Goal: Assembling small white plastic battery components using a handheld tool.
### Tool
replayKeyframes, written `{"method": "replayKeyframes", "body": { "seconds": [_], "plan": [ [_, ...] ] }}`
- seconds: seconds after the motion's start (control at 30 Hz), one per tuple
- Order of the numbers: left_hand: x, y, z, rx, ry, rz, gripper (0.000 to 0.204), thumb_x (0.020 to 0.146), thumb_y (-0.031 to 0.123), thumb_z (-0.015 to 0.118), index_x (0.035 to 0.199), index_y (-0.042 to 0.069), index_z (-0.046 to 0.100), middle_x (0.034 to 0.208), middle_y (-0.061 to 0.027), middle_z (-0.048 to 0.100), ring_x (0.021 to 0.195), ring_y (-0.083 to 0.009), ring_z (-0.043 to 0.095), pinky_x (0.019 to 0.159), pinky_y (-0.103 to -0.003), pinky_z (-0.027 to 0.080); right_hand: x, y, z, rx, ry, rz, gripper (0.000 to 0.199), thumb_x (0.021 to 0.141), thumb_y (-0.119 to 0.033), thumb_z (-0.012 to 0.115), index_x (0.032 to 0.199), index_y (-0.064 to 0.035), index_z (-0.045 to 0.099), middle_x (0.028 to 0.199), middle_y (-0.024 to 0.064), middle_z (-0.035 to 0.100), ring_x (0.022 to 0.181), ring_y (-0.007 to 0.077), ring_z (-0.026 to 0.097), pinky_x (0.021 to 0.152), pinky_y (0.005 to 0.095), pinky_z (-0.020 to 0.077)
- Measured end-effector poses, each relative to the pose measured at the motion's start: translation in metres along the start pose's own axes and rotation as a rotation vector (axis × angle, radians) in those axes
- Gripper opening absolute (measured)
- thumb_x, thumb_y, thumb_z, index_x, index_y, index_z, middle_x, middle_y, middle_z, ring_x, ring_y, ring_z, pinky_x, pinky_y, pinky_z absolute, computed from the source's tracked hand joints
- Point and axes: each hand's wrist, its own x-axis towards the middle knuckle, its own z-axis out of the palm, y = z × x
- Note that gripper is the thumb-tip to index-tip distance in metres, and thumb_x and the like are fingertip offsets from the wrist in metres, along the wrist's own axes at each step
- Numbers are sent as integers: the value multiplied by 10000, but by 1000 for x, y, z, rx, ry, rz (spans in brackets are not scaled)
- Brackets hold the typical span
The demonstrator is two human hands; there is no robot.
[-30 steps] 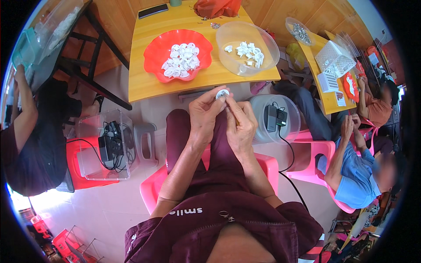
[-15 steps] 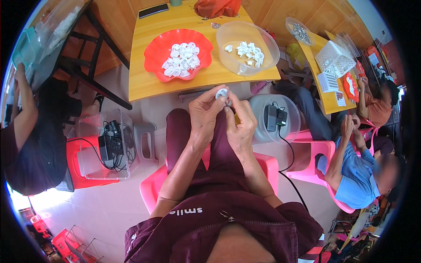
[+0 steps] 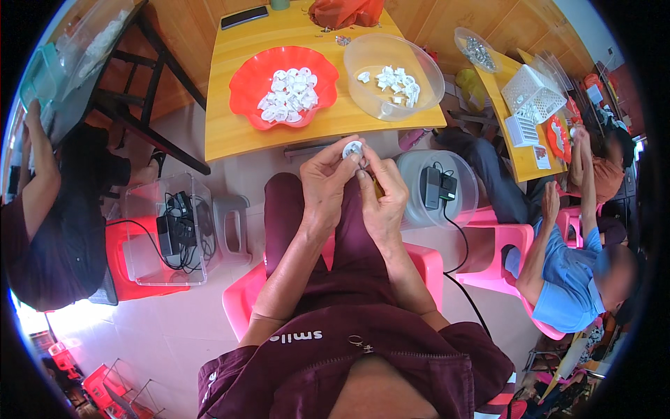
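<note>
- Head view, the hands: the left hand (image 3: 326,183) and the right hand (image 3: 382,194) meet above the person's lap, just short of the near edge of the yellow tabletop (image 3: 230,133). Between them sits a small round white part (image 3: 352,149).
- Head view, the grip: the left hand is curled closed around the part, thumb and fingertips pinching its rim. The right hand is also closed, its fingertips pressed against the part's right side; whether it also pinches something thin there I cannot tell.
- Head view, why so held: the part is raised off the lap and close under the face, probably so the fine finger work can be seen, with the left hand steadying it while the right works on it.
- Head view, orientation: the part's flat round face looks up toward the camera, so its short axis runs roughly along the line of sight; being round, it shows no clear long axis.
- Head view, supplies: a red scalloped bowl (image 3: 246,82) of similar white parts and a clear bowl (image 3: 426,66) with fewer of them stand side by side on the tabletop, well within reach.
- Head view, surroundings: the person sits on a pink stool (image 3: 237,304); a clear box (image 3: 143,248) of cables rests to the left.
</note>
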Motion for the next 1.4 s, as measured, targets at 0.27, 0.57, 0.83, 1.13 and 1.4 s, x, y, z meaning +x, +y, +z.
{"method": "replayKeyframes", "body": {
  "seconds": [0.27, 0.57, 0.83, 1.13, 1.4],
  "plan": [
    [1, -3, 1, 24, 13, 18, 271, 850, -21, 594, 1119, -44, 601, 1029, -96, 650, 889, -113, 612, 808, -241, 500, 1, -6, 0, -23, -13, 67, 447, 779, 100, 576, 1205, -37, 572, 823, 132, 574, 747, 214, 594, 670, 297, 468],
    [6, -11, -2, 82, 22, 71, 280, 830, -17, 612, 1109, -41, 599, 1054, -146, 648, 905, -160, 634, 824, -278, 519, 1, 3, 0, 191, -10, 254, 398, 791, 99, 596, 1166, -36, 608, 783, 54, 524, 707, 102, 523, 613, 227, 415],
    [6, -10, -2, 88, 9, 55, 241, 824, -52, 601, 1064, -68, 614, 1016, -107, 647, 887, -136, 627, 809, -240, 500, 1, 4, -1, 211, -1, 307, 375, 793, 90, 605, 1146, -36, 621, 734, 6, 429, 618, 54, 416, 538, 191, 347],
    [8, -4, -7, 82, -70, -39, 365, 787, -38, 642, 1146, -22, 581, 1101, -132, 633, 997, -156, 602, 870, -276, 489, 2, 13, -10, 255, -85, 321, 387, 793, 84, 593, 1155, -53, 617, 716, 0, 395, 622, 65, 399, 557, 196, 344],
    [7, -5, -5, 101, -70, -9, 350, 793, -44, 637, 1138, -31, 585, 1084, -135, 638, 984, -153, 606, 871, -272, 487, 2, 9, -10, 162, -65, 267, 403, 773, 91, 601, 1147, -58, 620, 705, 24, 406, 618, 96, 415, 572, 220, 361]
  ]
}}
